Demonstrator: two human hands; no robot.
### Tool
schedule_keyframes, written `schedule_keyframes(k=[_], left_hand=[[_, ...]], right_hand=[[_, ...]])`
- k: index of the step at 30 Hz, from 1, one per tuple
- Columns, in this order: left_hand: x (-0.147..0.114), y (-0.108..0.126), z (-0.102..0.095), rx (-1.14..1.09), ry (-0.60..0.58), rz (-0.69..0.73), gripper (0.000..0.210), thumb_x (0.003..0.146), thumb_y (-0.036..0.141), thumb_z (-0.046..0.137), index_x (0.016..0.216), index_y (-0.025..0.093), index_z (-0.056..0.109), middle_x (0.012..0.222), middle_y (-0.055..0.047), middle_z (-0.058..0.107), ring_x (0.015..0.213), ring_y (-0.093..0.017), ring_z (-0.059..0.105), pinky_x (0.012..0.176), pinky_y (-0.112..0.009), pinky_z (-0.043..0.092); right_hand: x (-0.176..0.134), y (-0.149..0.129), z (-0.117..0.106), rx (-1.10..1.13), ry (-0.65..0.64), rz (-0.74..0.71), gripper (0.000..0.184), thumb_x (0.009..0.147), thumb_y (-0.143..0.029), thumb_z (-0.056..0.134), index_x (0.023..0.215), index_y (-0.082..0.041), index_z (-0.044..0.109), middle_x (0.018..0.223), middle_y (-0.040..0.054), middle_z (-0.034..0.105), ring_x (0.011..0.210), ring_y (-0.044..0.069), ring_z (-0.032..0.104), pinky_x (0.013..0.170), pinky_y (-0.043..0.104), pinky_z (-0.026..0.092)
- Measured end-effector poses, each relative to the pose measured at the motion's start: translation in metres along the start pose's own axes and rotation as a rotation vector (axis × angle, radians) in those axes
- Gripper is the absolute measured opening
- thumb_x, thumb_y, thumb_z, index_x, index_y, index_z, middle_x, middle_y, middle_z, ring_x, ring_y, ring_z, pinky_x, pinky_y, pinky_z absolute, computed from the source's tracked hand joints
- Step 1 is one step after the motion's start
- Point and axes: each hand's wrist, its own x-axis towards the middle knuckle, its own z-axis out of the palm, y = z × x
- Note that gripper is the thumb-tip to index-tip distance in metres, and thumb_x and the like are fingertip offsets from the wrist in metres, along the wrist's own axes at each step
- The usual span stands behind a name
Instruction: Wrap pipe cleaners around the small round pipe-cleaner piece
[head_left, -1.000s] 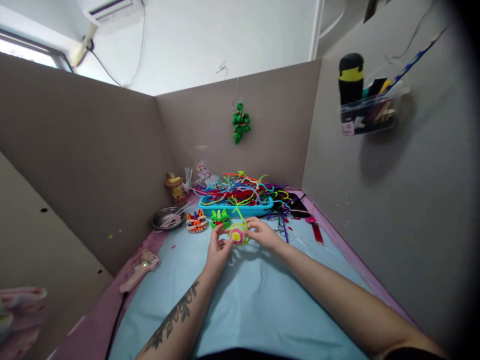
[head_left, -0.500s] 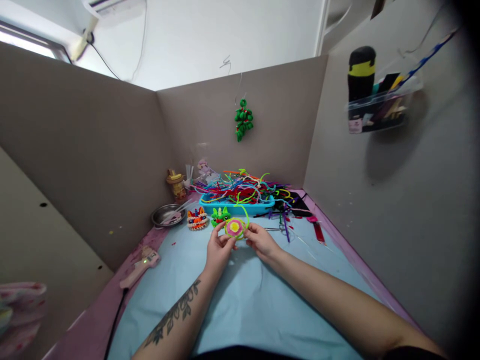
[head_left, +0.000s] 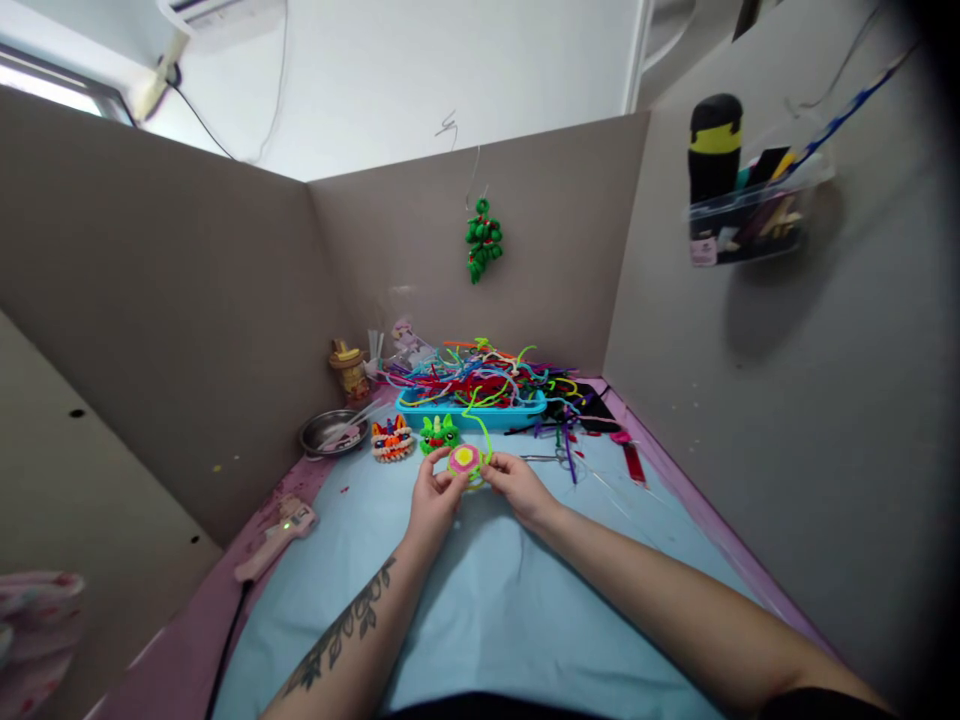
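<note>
The tabletop (head_left: pixel 510 620) is the largest thing, pale blue in its middle and pink at its borders; if we take the held disc (head_left: pixel 464 461) as the centre of a clock, the blue tray (head_left: pixel 450 409) lies at twelve o'clock, heaped with fuzzy stems (head_left: pixel 487 382); next in size are the hands, the left hand (head_left: pixel 433 493) at eight o'clock and the right hand (head_left: pixel 521 488) at four, each with its fingertips closed on the disc's edge, though I cannot tell whether the right one pinches also the root of the strand; the disc itself, pink around a yellow centre, is between them, on the near side of the tray; I judge it very light, soft on the surface, a little springy and hardly slippery; it should not break, but strong pressing could bend its rings; therefore it is best held lightly by the rim, at three and nine o'clock, with the centre left free; the thinnest thing is the green strand (head_left: pixel 489 432), rising towards one o'clock, which probably bends easily and is better guided near its root.
</note>
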Motion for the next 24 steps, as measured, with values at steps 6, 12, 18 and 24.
schedule_keyframes(k=[6,12,18,24], left_hand=[[0.0,-0.006,-0.001,0.064,0.009,0.061,0.051,0.065,0.034,0.069,0.11,0.017,0.051,0.069,0.0,0.063,0.049,-0.008,0.052,0.049,-0.019,0.042],[-0.002,-0.012,-0.006,0.339,0.06,0.22,0.033,0.069,0.034,0.065,0.096,0.017,0.067,0.061,0.0,0.06,0.045,-0.008,0.045,0.047,-0.022,0.041],[-0.003,-0.008,-0.007,0.387,0.116,0.239,0.029,0.071,0.033,0.064,0.094,0.018,0.07,0.051,0.002,0.054,0.045,-0.009,0.041,0.046,-0.021,0.039],[-0.005,-0.003,-0.005,0.346,0.161,0.243,0.027,0.068,0.033,0.066,0.089,0.018,0.072,0.051,0.001,0.056,0.045,-0.009,0.042,0.047,-0.022,0.04]], right_hand=[[0.001,0.002,0.0,0.038,0.051,0.02,0.034,0.064,-0.048,0.066,0.064,-0.016,0.053,0.054,-0.0047,0.044,0.048,0.007,0.032,0.048,0.022,0.022],[-0.002,0.002,0.005,-0.004,0.031,0.015,0.036,0.065,-0.049,0.065,0.061,-0.017,0.05,0.051,-0.0058,0.039,0.048,0.007,0.03,0.048,0.022,0.021],[-0.004,0.004,0.009,0.014,0.022,0.031,0.034,0.066,-0.048,0.065,0.064,-0.016,0.054,0.054,-0.0046,0.043,0.05,0.007,0.031,0.048,0.022,0.022],[-0.005,0.005,0.012,0.025,0.038,0.042,0.034,0.062,-0.048,0.068,0.066,-0.015,0.058,0.056,-0.003,0.049,0.049,0.007,0.033,0.048,0.022,0.024]])
